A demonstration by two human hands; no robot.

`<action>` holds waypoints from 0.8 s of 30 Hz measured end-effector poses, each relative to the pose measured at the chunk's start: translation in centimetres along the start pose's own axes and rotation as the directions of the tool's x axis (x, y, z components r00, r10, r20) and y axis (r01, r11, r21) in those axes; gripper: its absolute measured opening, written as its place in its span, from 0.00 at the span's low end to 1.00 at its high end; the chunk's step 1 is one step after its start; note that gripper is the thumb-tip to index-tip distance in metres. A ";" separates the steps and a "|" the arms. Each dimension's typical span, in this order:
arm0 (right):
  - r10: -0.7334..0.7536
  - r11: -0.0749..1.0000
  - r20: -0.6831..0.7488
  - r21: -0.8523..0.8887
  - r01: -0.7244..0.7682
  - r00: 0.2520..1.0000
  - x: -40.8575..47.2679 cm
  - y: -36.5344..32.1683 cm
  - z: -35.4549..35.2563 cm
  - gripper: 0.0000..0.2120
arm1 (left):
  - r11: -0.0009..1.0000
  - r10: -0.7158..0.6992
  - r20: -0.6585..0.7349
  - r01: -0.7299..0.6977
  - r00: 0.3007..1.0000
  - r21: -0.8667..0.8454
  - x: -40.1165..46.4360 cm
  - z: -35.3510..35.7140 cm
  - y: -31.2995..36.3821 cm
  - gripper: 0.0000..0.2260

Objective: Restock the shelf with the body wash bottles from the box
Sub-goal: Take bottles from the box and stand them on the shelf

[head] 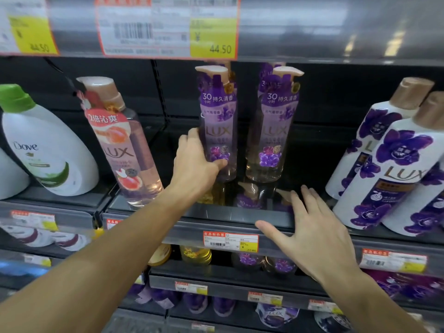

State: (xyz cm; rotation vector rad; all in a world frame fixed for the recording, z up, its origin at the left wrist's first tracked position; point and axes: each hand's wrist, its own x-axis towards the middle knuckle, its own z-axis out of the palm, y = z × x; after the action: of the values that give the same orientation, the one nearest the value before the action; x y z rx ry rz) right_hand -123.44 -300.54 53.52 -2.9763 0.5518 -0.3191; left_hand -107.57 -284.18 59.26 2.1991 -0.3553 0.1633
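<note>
Presently, on the dark shelf (pixel 230 213) at chest height: two tall clear purple-labelled LUX pump bottles stand upright side by side near the middle; the left purple bottle (pixel 217 121) is gripped low on its body by my left hand (pixel 194 162), thumb across the front label, fingers curled round the far side; the right purple bottle (pixel 272 123) stands just beside it, untouched, with at least one more of the same kind behind it. My right hand (pixel 310 229) is spread, fingers straight and apart, hovering at the shelf's front lip below and to the right of that second bottle; whether it touches the lip I cannot tell. Left of the pair: a pink LUX pump bottle (pixel 127 145), leaning in this wide-angle view; further left, a white Dove bottle (pixel 45 150) with a green cap. Right of the pair, well apart: white LUX bottles (pixel 398 164) with purple flowers and gold caps. Price tag (pixel 230 241) on the shelf edge; larger price label (pixel 168 26) on the shelf above, reading 44.50. Lower shelves hold more purple-labelled goods, blurred.
</note>
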 end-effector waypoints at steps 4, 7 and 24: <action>-0.001 1.000 -0.009 -0.001 0.001 1.000 0.0 -0.1 0.0 0.54 | 1.000 -0.008 0.007 0.008 1.000 0.016 0.3 0.2 0.3 0.31; 0.004 1.000 -0.010 0.005 -0.004 1.000 -0.1 -0.1 0.0 0.54 | 0.999 -0.025 0.006 0.025 1.000 0.033 0.3 0.4 0.5 0.31; -0.011 0.916 0.050 0.401 -0.010 0.999 -4.3 -1.4 -2.6 0.38 | 0.988 0.113 0.106 -0.101 0.988 -0.113 -13.3 -1.4 0.8 0.27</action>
State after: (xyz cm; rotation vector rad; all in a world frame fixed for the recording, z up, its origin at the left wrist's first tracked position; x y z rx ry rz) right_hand -127.48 -297.84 55.46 -2.5786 0.4198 -0.3122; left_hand -120.48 -280.91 57.54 2.0886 -0.5337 0.0777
